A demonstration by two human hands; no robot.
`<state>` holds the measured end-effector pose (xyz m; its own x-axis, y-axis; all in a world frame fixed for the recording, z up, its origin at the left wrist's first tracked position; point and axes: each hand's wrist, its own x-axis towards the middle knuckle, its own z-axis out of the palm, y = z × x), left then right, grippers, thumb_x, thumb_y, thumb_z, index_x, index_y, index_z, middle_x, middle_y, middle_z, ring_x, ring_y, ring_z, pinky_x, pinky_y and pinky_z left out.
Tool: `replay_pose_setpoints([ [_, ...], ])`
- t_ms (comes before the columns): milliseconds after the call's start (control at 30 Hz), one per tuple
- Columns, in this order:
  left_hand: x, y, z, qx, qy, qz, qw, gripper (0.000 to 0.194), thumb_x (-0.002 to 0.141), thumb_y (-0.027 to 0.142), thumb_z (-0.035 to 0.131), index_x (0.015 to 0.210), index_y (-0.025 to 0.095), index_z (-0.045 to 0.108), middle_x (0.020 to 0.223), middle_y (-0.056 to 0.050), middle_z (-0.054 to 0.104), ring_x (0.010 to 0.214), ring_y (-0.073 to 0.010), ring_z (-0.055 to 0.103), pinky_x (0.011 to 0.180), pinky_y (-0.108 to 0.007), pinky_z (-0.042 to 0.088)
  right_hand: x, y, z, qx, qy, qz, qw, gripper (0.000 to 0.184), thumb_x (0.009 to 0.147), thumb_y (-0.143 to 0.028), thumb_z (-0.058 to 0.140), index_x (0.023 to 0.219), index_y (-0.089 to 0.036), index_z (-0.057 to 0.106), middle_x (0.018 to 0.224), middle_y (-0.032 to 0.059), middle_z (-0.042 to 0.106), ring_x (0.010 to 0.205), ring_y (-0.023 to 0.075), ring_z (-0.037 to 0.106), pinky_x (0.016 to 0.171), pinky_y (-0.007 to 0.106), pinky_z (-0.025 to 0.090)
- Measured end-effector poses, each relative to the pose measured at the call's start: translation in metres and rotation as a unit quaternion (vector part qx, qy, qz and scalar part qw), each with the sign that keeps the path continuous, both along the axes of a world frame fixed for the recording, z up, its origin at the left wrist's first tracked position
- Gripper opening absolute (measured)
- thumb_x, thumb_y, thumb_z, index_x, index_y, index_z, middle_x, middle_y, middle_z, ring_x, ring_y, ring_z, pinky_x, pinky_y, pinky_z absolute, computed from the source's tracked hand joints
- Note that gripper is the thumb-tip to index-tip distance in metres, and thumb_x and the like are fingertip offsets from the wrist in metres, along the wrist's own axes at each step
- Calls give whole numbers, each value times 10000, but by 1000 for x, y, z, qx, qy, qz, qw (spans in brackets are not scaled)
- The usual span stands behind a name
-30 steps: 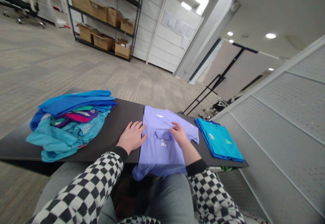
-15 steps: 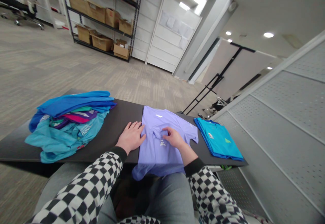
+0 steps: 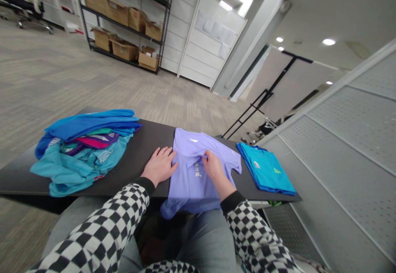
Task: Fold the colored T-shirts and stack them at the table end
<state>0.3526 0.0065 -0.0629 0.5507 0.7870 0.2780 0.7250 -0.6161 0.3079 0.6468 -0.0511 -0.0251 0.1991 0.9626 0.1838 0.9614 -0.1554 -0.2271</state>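
Observation:
A lilac T-shirt (image 3: 188, 178) lies spread on the dark table (image 3: 145, 145) in front of me, its lower end hanging over the near edge. My left hand (image 3: 161, 166) rests flat and open on the table at the shirt's left edge, fingertips touching the cloth. My right hand (image 3: 213, 167) lies on the middle of the shirt, fingers curled and pinching a fold of the lilac fabric beside the small white print.
A loose heap of blue, teal and magenta shirts (image 3: 83, 145) fills the table's left part. A folded teal shirt (image 3: 266, 169) lies at the right end. Shelves with cardboard boxes (image 3: 123, 17) stand across the carpet; a perforated grey panel (image 3: 340, 149) runs along the right.
My right hand slid leftward across the shirt's chest, dragging the fabric so the white print now shows upright beside it. My left hand stayed put.

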Motion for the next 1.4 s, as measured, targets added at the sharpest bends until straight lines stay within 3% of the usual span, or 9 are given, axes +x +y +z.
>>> replay_pose_setpoints([
  [100,0,0,1,-2,5,-1,1000,580,1088,483,504,1589,226,644,1703,-150,574,1609,-339,478,1380,-570,265,-3,-5,-4,-12,-21,-12,1000,149,1045,-183,638,1171,-229,703,1094,76,780,1006,243,714,887,314,502],
  [233,-1,-1,2,-4,4,-2,1000,591,1090,479,489,1594,209,641,1697,-160,577,1602,-346,485,1374,-579,275,-1,-15,-6,-28,-54,52,997,144,1046,-176,630,1128,-236,731,1157,107,765,1086,271,684,955,344,499],
  [433,0,0,2,-7,-6,-1,1000,586,1078,477,506,1584,219,651,1700,-150,576,1603,-343,482,1384,-573,257,-8,-34,10,-50,-88,93,990,223,1026,-192,648,1169,-254,806,1277,152,734,1185,340,629,1059,441,464],
  [633,-1,0,2,-7,-4,0,1000,585,1078,481,506,1587,231,649,1698,-145,579,1602,-340,482,1382,-569,263,-20,-46,17,-72,-80,132,985,258,1048,-227,650,1248,-268,808,1423,116,738,1323,320,614,1098,440,426],
  [933,0,1,0,-5,-1,2,1000,582,1082,477,502,1588,228,646,1700,-143,577,1610,-333,476,1379,-569,267,0,-38,15,-27,-70,103,992,247,1117,-264,589,1188,-249,825,1269,124,813,1237,321,672,1117,457,399],
  [1033,0,1,1,-6,3,4,1000,571,1080,481,508,1586,254,645,1705,-126,576,1611,-323,474,1381,-560,264,6,-36,13,-10,-70,90,993,243,1089,-221,606,1201,-240,822,1287,134,803,1258,327,654,1123,457,402],
  [1200,-1,1,0,-5,-5,2,1000,582,1077,485,511,1586,236,646,1702,-139,576,1607,-335,475,1383,-567,260,7,-46,7,-69,-52,180,980,406,959,-63,596,1208,-275,837,1354,82,798,1358,293,627,1169,452,407],
  [1300,0,1,0,-7,-9,1,1000,579,1076,483,512,1584,243,649,1698,-135,580,1607,-334,476,1388,-567,250,5,-51,9,-78,-43,166,982,506,880,-9,576,1214,-273,850,1422,74,779,1420,292,597,1199,467,410],
  [1400,0,1,0,-5,-5,1,1000,580,1079,488,507,1586,243,647,1697,-137,581,1606,-335,479,1385,-569,256,0,-45,13,-44,-18,141,989,497,929,-66,573,1316,-258,819,1463,97,756,1434,298,604,1218,483,428],
])
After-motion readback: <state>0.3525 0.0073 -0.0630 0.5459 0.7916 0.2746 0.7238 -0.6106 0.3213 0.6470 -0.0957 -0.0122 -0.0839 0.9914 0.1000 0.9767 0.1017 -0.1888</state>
